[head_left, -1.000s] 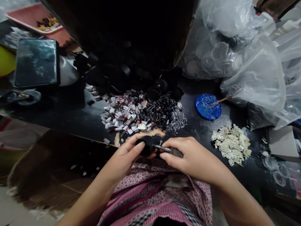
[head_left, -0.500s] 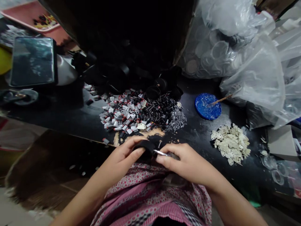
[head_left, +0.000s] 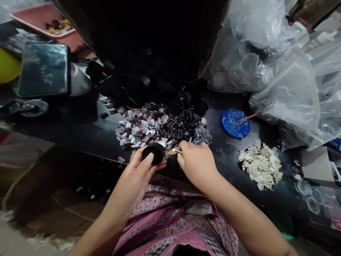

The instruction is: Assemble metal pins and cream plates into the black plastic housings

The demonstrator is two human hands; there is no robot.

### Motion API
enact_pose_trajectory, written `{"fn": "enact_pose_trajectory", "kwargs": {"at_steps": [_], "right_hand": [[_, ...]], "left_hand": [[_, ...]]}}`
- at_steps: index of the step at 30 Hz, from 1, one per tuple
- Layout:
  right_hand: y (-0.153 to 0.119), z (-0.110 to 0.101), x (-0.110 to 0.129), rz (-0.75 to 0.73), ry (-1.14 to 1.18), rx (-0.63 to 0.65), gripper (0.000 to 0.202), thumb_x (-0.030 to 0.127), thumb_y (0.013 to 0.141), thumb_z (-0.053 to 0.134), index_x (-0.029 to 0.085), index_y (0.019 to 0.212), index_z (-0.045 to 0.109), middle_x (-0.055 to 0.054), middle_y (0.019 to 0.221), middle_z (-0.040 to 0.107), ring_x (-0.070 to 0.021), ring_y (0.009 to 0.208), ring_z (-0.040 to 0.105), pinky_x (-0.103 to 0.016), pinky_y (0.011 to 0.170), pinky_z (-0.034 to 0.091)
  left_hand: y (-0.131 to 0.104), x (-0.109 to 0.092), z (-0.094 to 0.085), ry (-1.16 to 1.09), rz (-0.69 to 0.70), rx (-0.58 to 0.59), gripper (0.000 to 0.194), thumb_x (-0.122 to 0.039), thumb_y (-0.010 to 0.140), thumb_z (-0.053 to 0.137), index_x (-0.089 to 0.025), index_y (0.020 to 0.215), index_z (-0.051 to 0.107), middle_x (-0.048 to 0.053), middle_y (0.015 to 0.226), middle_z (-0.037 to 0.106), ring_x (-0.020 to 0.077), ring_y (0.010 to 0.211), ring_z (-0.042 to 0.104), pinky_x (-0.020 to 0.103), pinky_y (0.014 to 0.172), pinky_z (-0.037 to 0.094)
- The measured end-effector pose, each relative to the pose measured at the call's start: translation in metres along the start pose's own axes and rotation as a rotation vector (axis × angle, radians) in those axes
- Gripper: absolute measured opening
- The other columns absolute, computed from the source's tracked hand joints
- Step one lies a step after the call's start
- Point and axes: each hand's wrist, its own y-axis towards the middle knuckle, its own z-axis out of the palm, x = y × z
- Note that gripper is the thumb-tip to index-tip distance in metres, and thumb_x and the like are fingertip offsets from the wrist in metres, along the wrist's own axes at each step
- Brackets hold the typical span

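Spreading across the view, a smooth black tabletop (head_left: 74, 126) is carrying everything loosely, while a large dark box-like shape (head_left: 160, 32) is looming at the back. Crinkled translucent plastic bags (head_left: 287, 81) are bulging at the far right, some holding clear round pieces. A heap of short grey-and-white cylinders with red ends (head_left: 141, 124) is spreading beside dark coiled springs (head_left: 176, 131); a glossy dark rectangular panel (head_left: 44, 69) is leaning over at the left, near a pink plastic tray (head_left: 32, 21). Thin off-white plates (head_left: 261, 165) are lying piled at the right, and a round blue dish (head_left: 230, 127), smeared inside, is bearing a thin wooden stick (head_left: 250, 116). The left hand (head_left: 138, 170) is gripping a hollow round black cup (head_left: 153, 153), thumb over its opening, near the table's front edge. The right hand (head_left: 197, 161) is closing around a slim metal-tipped tool (head_left: 177, 150), its tip pointing towards the cup but not touching it; the two hands are staying apart. The right fist is hiding the tool's handle, deep shadow is blurring the black parts at the back, and the picture's border is cutting off the tray and bags. Tabletop is stretching between the cylinders and the dish, and a narrow gap is separating cup from tool.
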Motion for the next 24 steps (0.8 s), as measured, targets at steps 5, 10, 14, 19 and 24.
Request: {"fn": "enact_pose_trajectory", "kwargs": {"at_steps": [5, 10, 14, 19, 24], "right_hand": [[0.004, 0.001, -0.001, -0.028, -0.025, -0.008, 0.018, 0.013, 0.093, 0.048, 0.011, 0.095, 0.065, -0.015, 0.09, 0.076, -0.0273, 0.077, 0.07, -0.041, 0.083, 0.043], [-0.013, 0.003, -0.009, 0.031, 0.562, -0.084, 0.009, 0.025, 0.089, 0.059, 0.019, 0.085, 0.065, -0.001, 0.084, 0.075, -0.0159, 0.07, 0.065, -0.027, 0.069, 0.042], [-0.027, 0.01, -0.012, 0.097, 0.747, -0.204, 0.011, 0.027, 0.088, 0.06, 0.021, 0.079, 0.064, 0.001, 0.075, 0.07, -0.0145, 0.067, 0.061, -0.026, 0.067, 0.042], [-0.035, 0.018, -0.013, 0.082, 0.701, -0.316, 0.007, 0.025, 0.089, 0.061, 0.021, 0.087, 0.067, -0.001, 0.083, 0.074, -0.0168, 0.075, 0.064, -0.029, 0.073, 0.042], [-0.038, 0.016, -0.013, 0.093, 0.756, -0.322, 0.008, 0.025, 0.09, 0.061, 0.021, 0.085, 0.066, -0.001, 0.083, 0.073, -0.0163, 0.075, 0.064, -0.029, 0.072, 0.044]], "left_hand": [[0.004, 0.001, -0.005, -0.021, 0.002, 0.027, 0.023, -0.033, 0.089, 0.072, -0.023, 0.109, 0.069, 0.003, 0.103, 0.073, 0.0182, 0.088, 0.07, 0.029, 0.084, 0.059], [0.0, 0.002, 0.009, -0.186, -0.134, 0.054, 0.025, -0.032, 0.088, 0.073, -0.024, 0.111, 0.068, 0.005, 0.11, 0.074, 0.0212, 0.094, 0.073, 0.035, 0.084, 0.061], [-0.005, 0.006, 0.022, -0.244, -0.205, 0.113, 0.021, -0.03, 0.088, 0.074, -0.022, 0.107, 0.069, 0.006, 0.109, 0.075, 0.0212, 0.093, 0.073, 0.035, 0.084, 0.062], [-0.007, 0.017, 0.027, -0.188, -0.04, 0.086, 0.018, -0.031, 0.088, 0.075, -0.026, 0.104, 0.072, 0.001, 0.11, 0.074, 0.0177, 0.105, 0.069, 0.028, 0.091, 0.058], [-0.006, 0.019, 0.025, -0.194, -0.053, 0.09, 0.018, -0.031, 0.087, 0.075, -0.027, 0.104, 0.073, 0.001, 0.115, 0.074, 0.0178, 0.108, 0.068, 0.029, 0.096, 0.056]]}}
